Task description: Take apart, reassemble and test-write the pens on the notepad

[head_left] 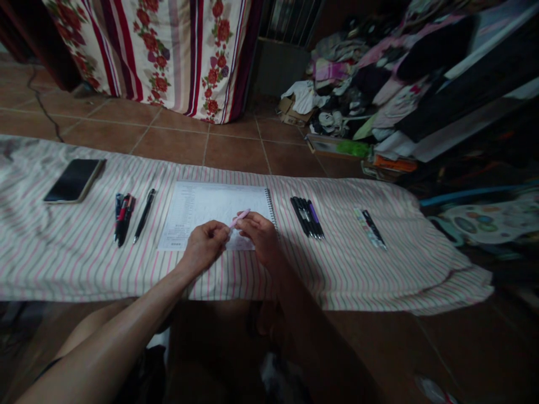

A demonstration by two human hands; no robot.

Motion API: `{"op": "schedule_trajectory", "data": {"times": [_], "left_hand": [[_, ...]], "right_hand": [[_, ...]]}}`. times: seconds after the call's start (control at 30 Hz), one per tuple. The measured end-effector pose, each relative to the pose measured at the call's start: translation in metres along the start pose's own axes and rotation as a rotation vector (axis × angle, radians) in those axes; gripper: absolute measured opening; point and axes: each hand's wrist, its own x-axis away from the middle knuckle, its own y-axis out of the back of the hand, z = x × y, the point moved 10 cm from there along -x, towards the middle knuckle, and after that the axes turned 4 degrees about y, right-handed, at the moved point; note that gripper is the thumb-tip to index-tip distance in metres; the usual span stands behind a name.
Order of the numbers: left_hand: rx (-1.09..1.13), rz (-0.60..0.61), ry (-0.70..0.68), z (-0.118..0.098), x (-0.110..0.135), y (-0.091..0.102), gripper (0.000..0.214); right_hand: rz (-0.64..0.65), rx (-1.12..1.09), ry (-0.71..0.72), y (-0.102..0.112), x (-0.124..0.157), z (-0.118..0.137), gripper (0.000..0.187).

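A pink pen [241, 217] is held over the spiral notebook [210, 196], slanting up to the right. My right hand [261, 234] is closed around its barrel with thumb and fingers. At the pen's lower left end, the fingertips of my left hand [205, 242] are pinched together; the tip itself is hidden there. The notebook lies open under both hands, its page covered in faint print or writing, with the coil along the right side.
Left of the notebook lie a black pen [145, 216], a bunch of several pens [123, 219] and a phone [74, 180]. To the right are several black and purple pens [307, 217] and more patterned pens [370, 229]. A striped cloth [349, 264] covers the surface.
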Motion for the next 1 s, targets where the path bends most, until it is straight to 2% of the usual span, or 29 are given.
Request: {"op": "schedule_trajectory", "data": {"times": [0.33,0.77,1.0], "left_hand": [[-0.002,0.009,-0.023,-0.0026,0.0006,0.0004,0.029],[-0.067,-0.016,-0.109,-0.0084,0.0039,0.0010,0.024],[-0.127,-0.037,-0.153,-0.0076,0.0026,0.0036,0.023]], "right_hand": [[0.063,0.027,0.055,-0.0052,-0.0006,0.0001,0.022],[0.076,0.129,0.077,-0.0042,-0.0042,-0.0028,0.027],[0.063,0.084,0.108,-0.0074,-0.0010,0.0022,0.027]]}}
